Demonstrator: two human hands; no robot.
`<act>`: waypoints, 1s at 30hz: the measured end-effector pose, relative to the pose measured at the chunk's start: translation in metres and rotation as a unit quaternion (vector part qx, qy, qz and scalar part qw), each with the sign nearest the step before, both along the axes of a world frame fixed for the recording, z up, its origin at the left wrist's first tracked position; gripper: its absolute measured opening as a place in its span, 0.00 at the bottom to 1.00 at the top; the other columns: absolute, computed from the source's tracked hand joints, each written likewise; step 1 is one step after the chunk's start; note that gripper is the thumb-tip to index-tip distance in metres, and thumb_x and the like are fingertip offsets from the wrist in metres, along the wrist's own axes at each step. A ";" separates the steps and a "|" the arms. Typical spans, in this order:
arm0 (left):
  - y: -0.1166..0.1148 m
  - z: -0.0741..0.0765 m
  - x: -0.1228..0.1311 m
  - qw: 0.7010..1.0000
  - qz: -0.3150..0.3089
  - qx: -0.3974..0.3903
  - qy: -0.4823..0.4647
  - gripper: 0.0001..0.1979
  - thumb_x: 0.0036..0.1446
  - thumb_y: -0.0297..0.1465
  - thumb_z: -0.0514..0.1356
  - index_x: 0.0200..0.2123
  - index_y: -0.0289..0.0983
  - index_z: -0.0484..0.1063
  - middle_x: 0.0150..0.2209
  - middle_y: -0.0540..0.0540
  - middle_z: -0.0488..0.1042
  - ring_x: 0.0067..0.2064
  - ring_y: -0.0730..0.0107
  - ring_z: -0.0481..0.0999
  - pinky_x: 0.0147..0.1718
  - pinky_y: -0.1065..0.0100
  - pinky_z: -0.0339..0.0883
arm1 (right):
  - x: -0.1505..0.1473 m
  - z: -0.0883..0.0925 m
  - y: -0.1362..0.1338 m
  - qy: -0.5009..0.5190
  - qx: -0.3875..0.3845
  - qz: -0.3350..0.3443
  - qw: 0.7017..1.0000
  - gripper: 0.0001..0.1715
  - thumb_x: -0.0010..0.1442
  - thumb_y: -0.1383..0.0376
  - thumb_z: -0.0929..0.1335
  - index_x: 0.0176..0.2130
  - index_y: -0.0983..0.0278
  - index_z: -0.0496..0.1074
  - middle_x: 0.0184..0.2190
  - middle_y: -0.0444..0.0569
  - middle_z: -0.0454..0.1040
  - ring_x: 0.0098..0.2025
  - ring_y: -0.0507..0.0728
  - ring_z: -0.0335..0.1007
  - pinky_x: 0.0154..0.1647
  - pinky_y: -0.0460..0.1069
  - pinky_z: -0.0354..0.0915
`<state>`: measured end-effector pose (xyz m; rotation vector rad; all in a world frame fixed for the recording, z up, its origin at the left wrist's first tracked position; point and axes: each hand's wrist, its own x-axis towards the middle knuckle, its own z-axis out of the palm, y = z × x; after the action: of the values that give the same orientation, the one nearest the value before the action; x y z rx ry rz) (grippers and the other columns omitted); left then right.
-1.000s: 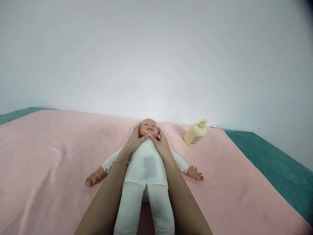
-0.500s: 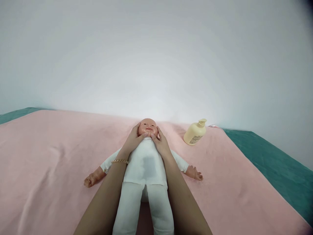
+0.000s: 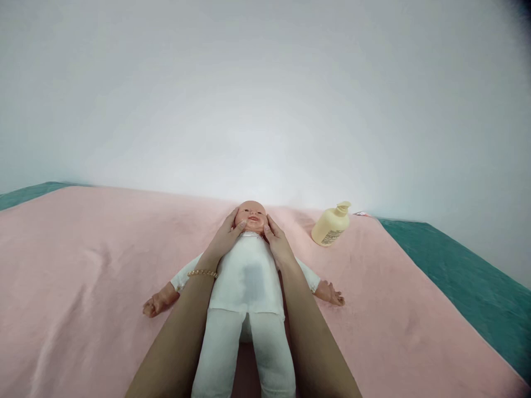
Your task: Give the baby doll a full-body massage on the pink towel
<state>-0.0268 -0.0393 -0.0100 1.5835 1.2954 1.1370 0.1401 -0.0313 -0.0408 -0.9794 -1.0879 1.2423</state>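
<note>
A baby doll (image 3: 249, 276) lies on its back with its head at the far end, its arms spread and its legs toward me. Its body is white cloth with a greyish patch on the belly. My left hand (image 3: 227, 235) cups the left side of the doll's head, fingers along the side and thumb on the cheek. On the other side, my right hand (image 3: 277, 239) holds the head in the same way, its thumb by the jaw. The fingertips behind the head are partly hidden. A bracelet (image 3: 202, 273) circles my left wrist.
A yellow pump bottle (image 3: 331, 225) stands right of the doll's head. Beneath everything spreads a pink cloth (image 3: 394, 309), wrinkled at the left, over a green surface (image 3: 456, 265) that shows at both sides. A pale wall (image 3: 265, 99) rises behind.
Both thumbs have moved outward from the doll's chin, the left one up onto the cheek and the right one to the jaw's side. The doll and bottle have stayed put.
</note>
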 end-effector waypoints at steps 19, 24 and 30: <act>0.001 -0.007 0.002 0.997 -0.021 -0.013 -0.066 0.42 0.55 0.44 0.62 0.67 0.37 0.47 0.67 0.36 0.54 0.65 0.54 0.59 0.60 0.57 0.59 | -0.003 0.014 -0.008 -0.120 -0.011 0.007 0.993 0.53 0.54 0.53 0.71 0.68 0.67 0.46 0.64 0.56 0.60 0.61 0.61 0.63 0.61 0.54 0.61; 0.006 -0.013 0.002 0.996 -0.030 0.009 -0.084 0.42 0.53 0.42 0.64 0.66 0.36 0.49 0.67 0.35 0.54 0.65 0.54 0.60 0.59 0.57 0.60 | -0.007 0.014 -0.010 -0.126 0.000 -0.004 0.992 0.54 0.52 0.54 0.72 0.68 0.67 0.47 0.64 0.55 0.59 0.61 0.60 0.63 0.60 0.54 0.63; 0.006 -0.015 0.002 0.996 -0.018 0.001 -0.089 0.42 0.53 0.40 0.64 0.65 0.35 0.49 0.66 0.34 0.55 0.64 0.56 0.60 0.59 0.59 0.59 | -0.008 0.016 -0.012 -0.153 -0.001 -0.018 0.988 0.51 0.54 0.54 0.71 0.67 0.66 0.49 0.64 0.55 0.60 0.61 0.59 0.64 0.60 0.53 0.62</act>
<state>-0.0247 -0.0330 -0.0248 1.4643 1.1448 1.2283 0.1323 -0.0434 -0.0245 -1.2132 -1.3000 1.0861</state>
